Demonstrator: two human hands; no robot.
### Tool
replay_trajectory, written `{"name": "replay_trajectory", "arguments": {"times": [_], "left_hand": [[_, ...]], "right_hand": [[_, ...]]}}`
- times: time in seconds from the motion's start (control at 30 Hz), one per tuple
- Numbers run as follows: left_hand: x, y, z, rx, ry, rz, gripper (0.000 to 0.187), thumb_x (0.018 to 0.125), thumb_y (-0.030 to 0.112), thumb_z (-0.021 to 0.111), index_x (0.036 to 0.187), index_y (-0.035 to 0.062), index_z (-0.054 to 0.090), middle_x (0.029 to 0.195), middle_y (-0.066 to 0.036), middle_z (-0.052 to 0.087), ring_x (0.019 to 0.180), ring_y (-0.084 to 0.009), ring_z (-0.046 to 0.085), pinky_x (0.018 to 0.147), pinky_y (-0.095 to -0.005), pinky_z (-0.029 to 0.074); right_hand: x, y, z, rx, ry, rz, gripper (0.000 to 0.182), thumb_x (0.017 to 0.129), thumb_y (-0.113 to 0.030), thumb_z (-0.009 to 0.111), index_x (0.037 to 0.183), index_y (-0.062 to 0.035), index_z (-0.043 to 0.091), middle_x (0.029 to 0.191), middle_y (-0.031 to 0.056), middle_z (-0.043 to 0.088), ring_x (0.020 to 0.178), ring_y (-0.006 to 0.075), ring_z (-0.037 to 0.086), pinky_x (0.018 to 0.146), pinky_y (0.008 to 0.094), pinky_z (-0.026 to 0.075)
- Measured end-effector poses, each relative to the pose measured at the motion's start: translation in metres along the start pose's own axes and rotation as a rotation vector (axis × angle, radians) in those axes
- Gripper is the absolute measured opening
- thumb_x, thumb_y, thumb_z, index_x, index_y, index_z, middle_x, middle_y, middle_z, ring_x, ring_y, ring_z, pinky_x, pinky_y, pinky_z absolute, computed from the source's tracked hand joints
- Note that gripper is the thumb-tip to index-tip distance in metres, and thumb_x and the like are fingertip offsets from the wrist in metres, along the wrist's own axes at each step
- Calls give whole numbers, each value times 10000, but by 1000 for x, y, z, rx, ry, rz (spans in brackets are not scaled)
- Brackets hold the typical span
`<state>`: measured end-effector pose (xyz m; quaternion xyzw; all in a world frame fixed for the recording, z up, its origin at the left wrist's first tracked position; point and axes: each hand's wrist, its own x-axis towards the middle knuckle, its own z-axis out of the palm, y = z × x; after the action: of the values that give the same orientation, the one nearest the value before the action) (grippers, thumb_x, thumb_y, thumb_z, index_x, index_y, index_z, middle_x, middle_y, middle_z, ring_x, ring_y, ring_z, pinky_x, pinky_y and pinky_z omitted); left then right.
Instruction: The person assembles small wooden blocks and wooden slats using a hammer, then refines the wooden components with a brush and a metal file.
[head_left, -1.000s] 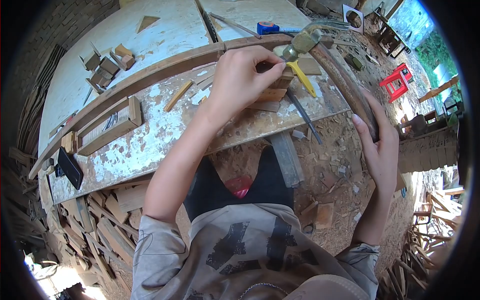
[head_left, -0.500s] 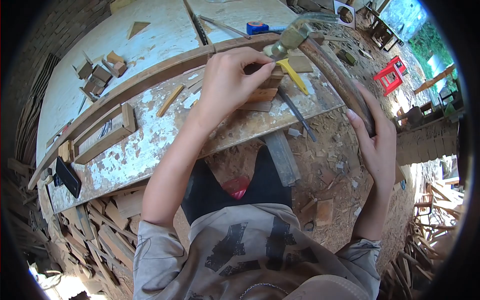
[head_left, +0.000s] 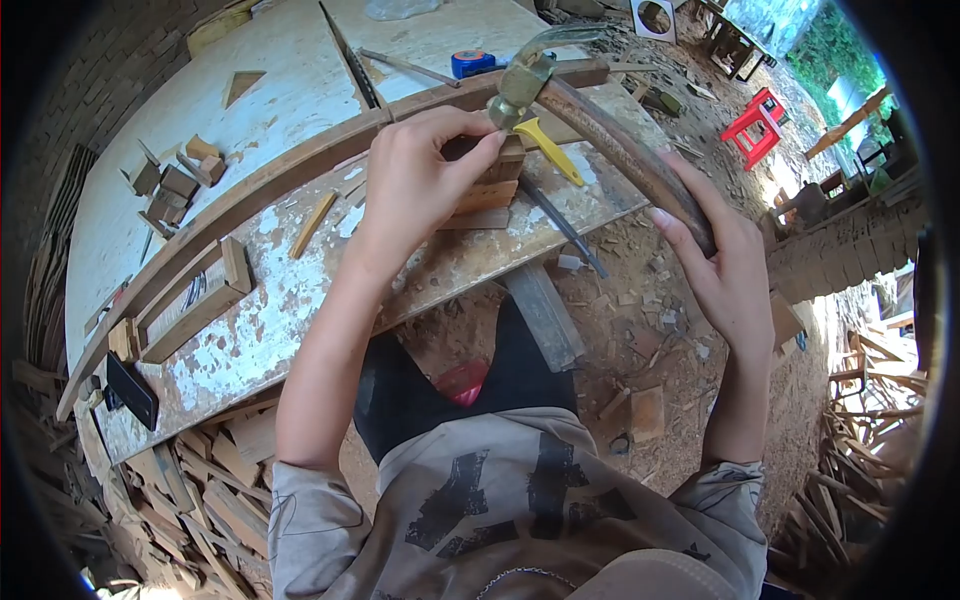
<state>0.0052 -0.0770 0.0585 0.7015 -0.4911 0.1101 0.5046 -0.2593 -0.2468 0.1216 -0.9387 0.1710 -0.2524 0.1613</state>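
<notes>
My right hand (head_left: 735, 275) is wrapped round the lower end of the wooden handle of a claw hammer (head_left: 612, 135). The hammer's metal head is right by the fingertips of my left hand (head_left: 420, 180). Thumb and forefinger of that left hand are pinched together above a small stack of wood pieces (head_left: 487, 197); whatever they hold is too small or hidden to make out. Just right of the stack lie a yellow-handled tool (head_left: 552, 153) and a dark metal bar (head_left: 563, 228) that sticks out past the table edge.
The worn worktable (head_left: 240, 340) carries a long curved wooden rail (head_left: 280, 165), a wooden tray (head_left: 195, 310), a phone (head_left: 132, 390), small wood blocks (head_left: 178, 185) and a blue tape measure (head_left: 472, 64). A red stool (head_left: 755, 130) stands at right. Wood scraps cover the floor.
The whole view has shifted, so the table and both hands appear farther left. The hammer head stays close to my left fingertips, and both grips look unchanged.
</notes>
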Motion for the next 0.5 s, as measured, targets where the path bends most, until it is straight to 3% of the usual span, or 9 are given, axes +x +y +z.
{"name": "replay_trajectory", "arguments": {"times": [0.27, 0.5], "left_hand": [[0, -1, 3, -1, 10, 35, 183, 940, 160, 840, 1026, -1, 840, 926, -109, 819, 829, -204, 774, 776, -314, 577], [-1, -2, 3, 41, 10, 7, 211, 937, 209, 841, 1022, 17, 851, 977, -116, 836, 878, -233, 799, 799, -332, 593]], "right_hand": [[0, -2, -9, -28, -49, 21, 498, 1059, -354, 700, 1528, -213, 611, 1073, 195, 789, 921, 407, 762, 834, 447, 574], [-1, -7, -8, -37, -28, 45, 486, 1053, -327, 712, 1515, -202, 629, 1028, 192, 785, 886, 367, 775, 820, 431, 571]]}}
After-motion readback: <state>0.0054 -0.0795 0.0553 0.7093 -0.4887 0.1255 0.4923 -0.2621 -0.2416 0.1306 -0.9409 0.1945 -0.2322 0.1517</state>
